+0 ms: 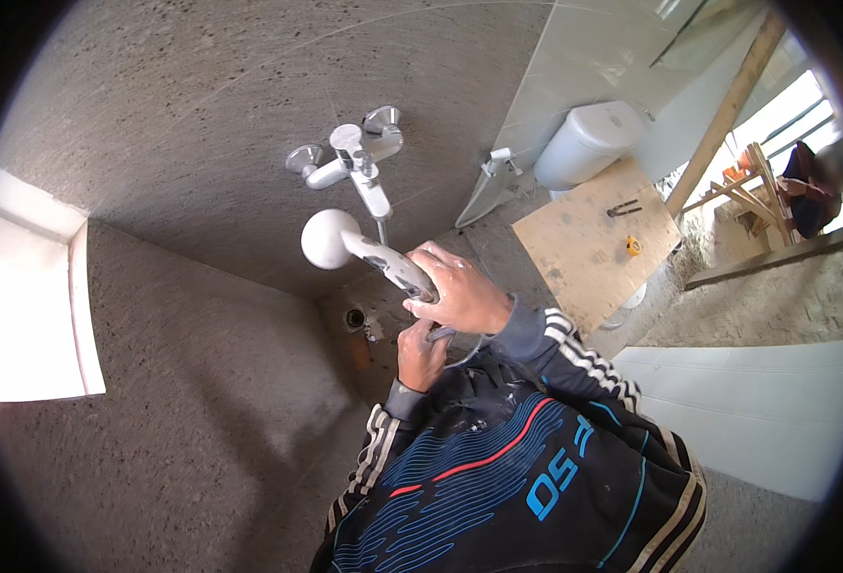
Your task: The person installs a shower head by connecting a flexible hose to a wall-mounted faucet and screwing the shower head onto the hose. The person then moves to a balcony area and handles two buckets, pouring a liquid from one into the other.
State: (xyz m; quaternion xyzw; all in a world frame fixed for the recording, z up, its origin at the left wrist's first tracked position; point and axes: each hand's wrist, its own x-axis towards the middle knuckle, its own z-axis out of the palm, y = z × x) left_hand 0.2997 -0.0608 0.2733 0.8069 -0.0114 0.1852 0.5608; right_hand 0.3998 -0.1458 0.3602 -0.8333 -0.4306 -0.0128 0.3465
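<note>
A hand shower (328, 239) with a round white head and a white-and-grey handle points to the upper left, in front of my body. My right hand (467, 292) is closed around its handle. Just below, my left hand (421, 357) is closed on a grey shower hose (440, 333) near the handle's lower end. Whether the hose is joined to the handle is hidden by my fingers. Beyond the shower head, a chrome mixer tap (371, 191) is fixed to the wall by two round flanges. A thin metal length hangs below its spout and runs behind the shower handle.
A floor drain opening (354, 318) lies in the corner. To the right, a wooden board (584, 253) with pliers (624, 208) and a yellow tape measure (633, 245) sits before a white toilet cistern (603, 129). A wooden pole (727, 110) leans there; another person (808, 191) is beyond.
</note>
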